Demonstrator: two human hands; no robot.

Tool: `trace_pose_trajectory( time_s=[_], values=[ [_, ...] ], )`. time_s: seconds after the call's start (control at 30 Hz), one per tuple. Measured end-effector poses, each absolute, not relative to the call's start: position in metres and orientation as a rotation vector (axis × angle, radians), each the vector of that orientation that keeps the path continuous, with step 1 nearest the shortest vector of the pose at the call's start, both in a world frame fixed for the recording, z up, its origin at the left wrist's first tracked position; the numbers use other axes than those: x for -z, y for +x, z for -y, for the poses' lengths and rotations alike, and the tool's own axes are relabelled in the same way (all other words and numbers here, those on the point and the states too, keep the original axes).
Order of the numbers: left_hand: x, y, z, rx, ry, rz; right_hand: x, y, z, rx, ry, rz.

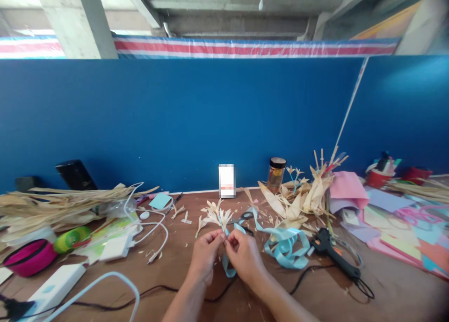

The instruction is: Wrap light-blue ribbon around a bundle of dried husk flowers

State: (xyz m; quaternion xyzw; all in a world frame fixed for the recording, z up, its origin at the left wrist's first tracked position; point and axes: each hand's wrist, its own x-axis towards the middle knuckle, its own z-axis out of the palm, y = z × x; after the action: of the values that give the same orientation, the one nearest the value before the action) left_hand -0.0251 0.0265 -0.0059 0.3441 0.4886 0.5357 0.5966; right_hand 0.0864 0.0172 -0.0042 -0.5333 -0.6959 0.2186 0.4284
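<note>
My left hand and my right hand meet over the brown table, fingertips pinched together. Between them they hold a small bunch of pale dried-husk flowers that fans upward, and a light blue ribbon at its base. The ribbon loops under my right hand and trails off to the right in loose coils. Black-handled scissors lie just behind my right hand.
A black glue gun lies right of the ribbon, cord trailing. Dried husks and a jar stand behind. Coloured paper sheets fill the right. Left: long husk strips, white cables, a power strip, a pink bowl.
</note>
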Motion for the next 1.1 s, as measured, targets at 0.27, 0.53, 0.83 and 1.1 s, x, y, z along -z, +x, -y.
trace_pose_trajectory(
  time_s=[0.27,0.53,0.83,1.1],
  values=[
    [0.0,-0.022,-0.023,-1.271,0.856,-1.077,-0.004,0.105,-0.03,-0.919,-1.187,1.691],
    [-0.009,-0.014,-0.017,-1.269,0.868,-1.087,-0.004,0.107,-0.036,-0.855,-1.15,1.535],
    [-0.006,-0.017,-0.017,-1.257,0.914,-1.188,-0.029,0.113,-0.021,-0.761,-1.235,1.683],
    [-0.003,-0.017,-0.018,-1.24,0.857,-1.219,-0.041,0.232,0.034,-0.11,-1.696,1.858]
  ],
)
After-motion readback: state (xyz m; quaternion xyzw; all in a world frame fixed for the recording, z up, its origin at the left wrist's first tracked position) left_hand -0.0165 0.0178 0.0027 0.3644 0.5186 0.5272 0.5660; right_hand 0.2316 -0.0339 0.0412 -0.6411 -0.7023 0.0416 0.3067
